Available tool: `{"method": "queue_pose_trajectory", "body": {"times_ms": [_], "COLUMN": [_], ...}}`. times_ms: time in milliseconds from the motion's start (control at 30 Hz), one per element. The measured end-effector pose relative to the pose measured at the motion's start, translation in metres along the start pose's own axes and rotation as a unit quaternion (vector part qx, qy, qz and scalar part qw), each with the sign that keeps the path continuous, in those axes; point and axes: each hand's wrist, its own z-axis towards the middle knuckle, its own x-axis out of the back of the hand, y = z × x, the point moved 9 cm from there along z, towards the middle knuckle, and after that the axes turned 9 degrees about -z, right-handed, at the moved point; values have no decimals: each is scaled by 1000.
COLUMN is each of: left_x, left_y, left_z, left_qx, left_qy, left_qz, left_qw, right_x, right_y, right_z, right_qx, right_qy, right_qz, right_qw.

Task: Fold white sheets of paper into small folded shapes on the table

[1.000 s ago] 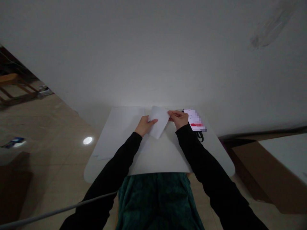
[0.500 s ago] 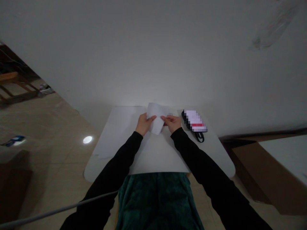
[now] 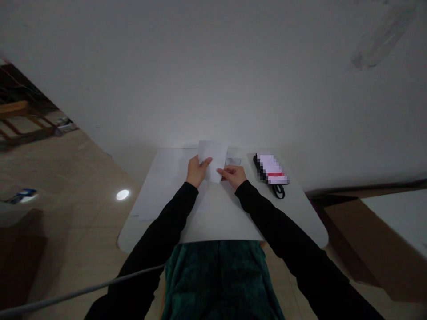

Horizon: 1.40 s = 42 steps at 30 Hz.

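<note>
A small white sheet of paper (image 3: 213,153) is held up between my two hands, above the far middle of the white table (image 3: 223,222). My left hand (image 3: 198,170) grips its left side, thumb on the near face and the other fingers behind. At the lower right edge, my right hand (image 3: 233,174) pinches the paper between thumb and fingers. Just behind my right hand lies a small pale paper piece (image 3: 233,161), partly covered. Larger white sheets (image 3: 160,182) lie flat on the left part of the table.
A phone (image 3: 271,169) with a blurred screen and a black strap (image 3: 278,191) lies at the right of the table. The wall (image 3: 213,80) rises behind. A cardboard box (image 3: 373,240) stands on the right, and a grey cable (image 3: 83,291) crosses at lower left.
The paper has turned more upright and flatter to view, shifting slightly left. My right hand has slid down to its lower right edge, showing more of the small piece behind.
</note>
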Motion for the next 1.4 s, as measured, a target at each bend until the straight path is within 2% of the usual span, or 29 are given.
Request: {"method": "queue_pose_trajectory", "body": {"times_ms": [67, 233, 300, 400, 500, 767, 867, 1033, 1200, 1333, 1400], "left_x": [3, 4, 6, 11, 12, 14, 13, 8, 11, 9, 18], "left_y": [-1, 1, 2, 4, 9, 13, 12, 14, 11, 4, 10], "left_z": [1, 1, 1, 1, 0, -2, -3, -6, -6, -1, 0], "left_qx": [6, -3, -12, -23, -31, -33, -22, -4, -10, 19, -7], "left_qy": [11, 25, 34, 52, 64, 93, 97, 98, 110, 81, 91], "left_qz": [-11, -35, -48, -58, -57, -104, -141, -156, -132, -129, -109], "left_qw": [1000, 999, 998, 997, 996, 990, 985, 983, 985, 988, 990], "right_x": [-3, 3, -2, -16, -17, -13, -5, 15, 18, 33, 42], "right_y": [-1, -5, -3, 4, 4, -14, -24, -34, -39, -52, -59], "right_z": [0, -3, -4, -6, -7, -11, -11, -12, -14, -16, -18], "right_qx": [8, 30, 17, -20, -25, 67, 93, 90, 72, 97, 124], "right_qy": [-7, 53, 36, -25, -31, 1, 33, 109, 122, 149, 159], "right_qz": [-2, -7, -7, 14, 35, 18, 3, 0, -16, -42, -85], "right_qw": [1000, 998, 999, 999, 999, 998, 995, 990, 990, 983, 976]}}
